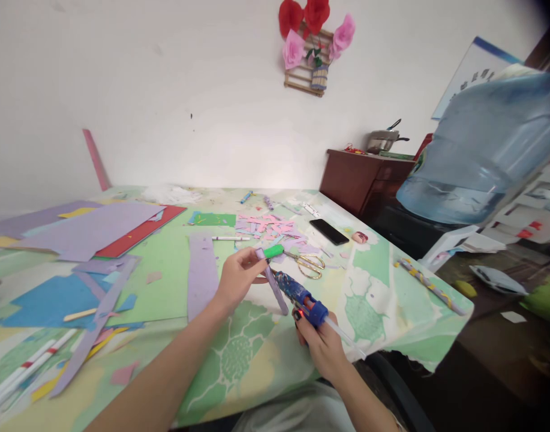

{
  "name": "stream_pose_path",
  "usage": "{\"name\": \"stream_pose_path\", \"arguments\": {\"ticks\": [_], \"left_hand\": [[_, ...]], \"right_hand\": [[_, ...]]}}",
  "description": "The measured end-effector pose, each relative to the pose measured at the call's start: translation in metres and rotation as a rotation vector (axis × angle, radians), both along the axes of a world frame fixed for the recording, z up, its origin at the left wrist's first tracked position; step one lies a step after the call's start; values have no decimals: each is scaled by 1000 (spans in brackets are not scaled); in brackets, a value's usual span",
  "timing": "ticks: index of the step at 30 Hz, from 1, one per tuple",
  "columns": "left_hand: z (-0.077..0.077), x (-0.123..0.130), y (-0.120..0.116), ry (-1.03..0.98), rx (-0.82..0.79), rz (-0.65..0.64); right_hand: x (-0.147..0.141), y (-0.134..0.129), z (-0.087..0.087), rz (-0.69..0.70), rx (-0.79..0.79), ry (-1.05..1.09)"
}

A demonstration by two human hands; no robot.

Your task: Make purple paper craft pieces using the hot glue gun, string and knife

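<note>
Above the table's front part, my left hand [240, 276] pinches a folded purple paper strip [275, 288] between thumb and fingers. A bright green piece [273, 251] shows at the strip's upper end; whether it is joined to the strip I cannot tell. My right hand [322, 342] grips a blue glue gun [297, 292], with a red light glowing on its body and a clear glue stick [342, 336] jutting out at the back. The nozzle points toward the strip, close to my left fingers. Gold-handled scissors [311, 264] lie just beyond.
Purple sheets [99, 225], a red sheet [142, 231], blue paper [45, 300] and white sticks [27, 366] lie left. Pink and purple scraps [268, 227] are mid-table, a black phone [328, 231] right of them. A decorated stick [430, 285] lies near the right edge, a water bottle [477, 144] beyond.
</note>
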State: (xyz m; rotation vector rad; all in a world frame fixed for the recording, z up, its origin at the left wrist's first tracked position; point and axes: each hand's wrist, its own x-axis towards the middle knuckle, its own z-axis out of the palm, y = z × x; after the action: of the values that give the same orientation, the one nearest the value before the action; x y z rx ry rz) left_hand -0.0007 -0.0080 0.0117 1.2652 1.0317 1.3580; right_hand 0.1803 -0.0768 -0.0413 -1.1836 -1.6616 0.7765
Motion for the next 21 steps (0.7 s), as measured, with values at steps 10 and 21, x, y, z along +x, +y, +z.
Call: {"name": "stream_pose_path", "arguments": {"ticks": [10, 21], "left_hand": [[-1, 0, 0, -8, 7, 2], [1, 0, -1, 1, -3, 10]], "right_hand": [[0, 0, 5, 30, 26, -35], [0, 0, 6, 31, 16, -47]]}}
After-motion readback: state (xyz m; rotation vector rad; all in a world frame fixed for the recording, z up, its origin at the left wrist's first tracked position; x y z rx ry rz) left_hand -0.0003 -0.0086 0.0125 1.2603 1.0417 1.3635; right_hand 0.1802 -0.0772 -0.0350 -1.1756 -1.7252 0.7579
